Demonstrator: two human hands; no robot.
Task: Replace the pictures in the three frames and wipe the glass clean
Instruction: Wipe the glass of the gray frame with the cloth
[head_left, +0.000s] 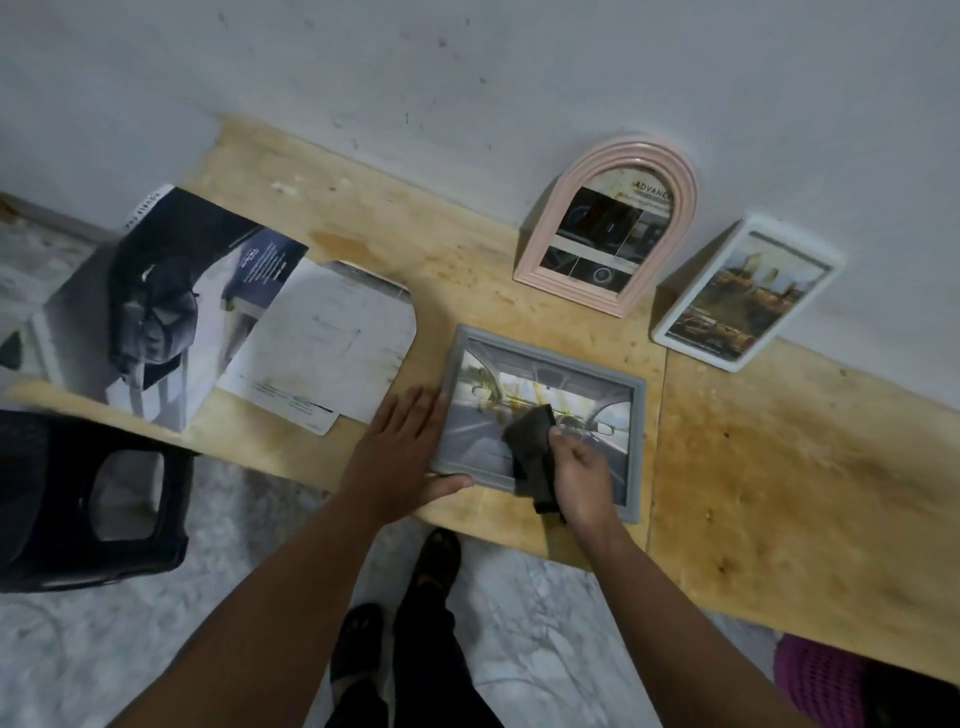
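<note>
Likely light, stiff and breakable, the grey frame (540, 421): best steadied by its edge, as left hand (400, 447) with fingers spread, right hand (582, 473) pinching cloth (532, 447).

Grey frame (540, 415) flat, dark cloth (530, 441) atop

Two frames (605, 223) seemingly lean behind flat frame (540, 415).

Pretty dim in here, flat soft light, kinda grey overall. My hands throw only faint shadows on the counter (779, 467). Wide-angle lens bends everything, so the counter edge curves hard toward 3 and 9 o'clock. The whole picture's a bit soft and smeary, worst at 9 o'clock.
</note>
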